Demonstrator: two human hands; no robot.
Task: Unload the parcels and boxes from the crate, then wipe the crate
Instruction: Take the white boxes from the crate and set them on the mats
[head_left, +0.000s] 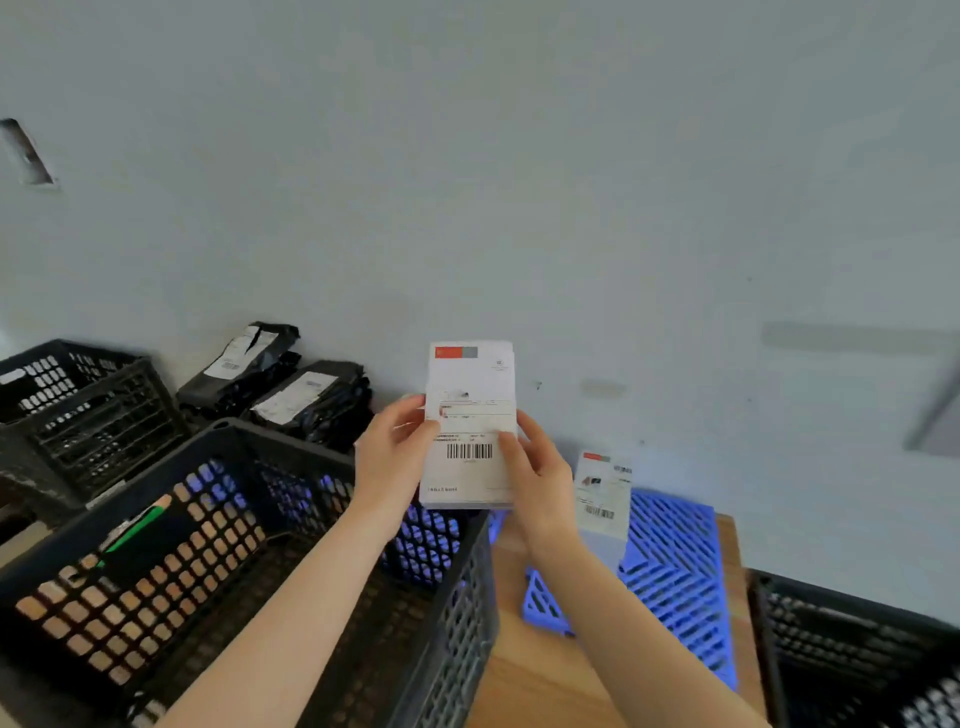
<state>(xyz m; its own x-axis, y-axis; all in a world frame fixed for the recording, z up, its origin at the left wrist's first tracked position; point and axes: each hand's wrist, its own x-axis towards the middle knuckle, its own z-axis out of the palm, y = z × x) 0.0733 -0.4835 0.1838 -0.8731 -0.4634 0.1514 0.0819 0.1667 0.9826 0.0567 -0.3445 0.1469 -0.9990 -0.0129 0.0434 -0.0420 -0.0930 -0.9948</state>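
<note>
I hold a white box (470, 384) with a shipping label and barcode upright above the far right corner of the black perforated crate (467, 597). My left hand (389, 447) grips its left edge and my right hand (535, 467) grips its lower right edge. Inside the crate, against the left wall, lies a dark flat item with a green stripe (137, 530). A second white labelled box (605, 499) stands to the right on the blue slatted panel (675, 571).
Two black plastic parcels (249, 358) (317, 400) with white labels lie against the wall behind the crate. Another black crate (78, 410) stands at the far left, a third (857, 649) at the lower right. The wooden tabletop (530, 675) shows between crate and blue panel.
</note>
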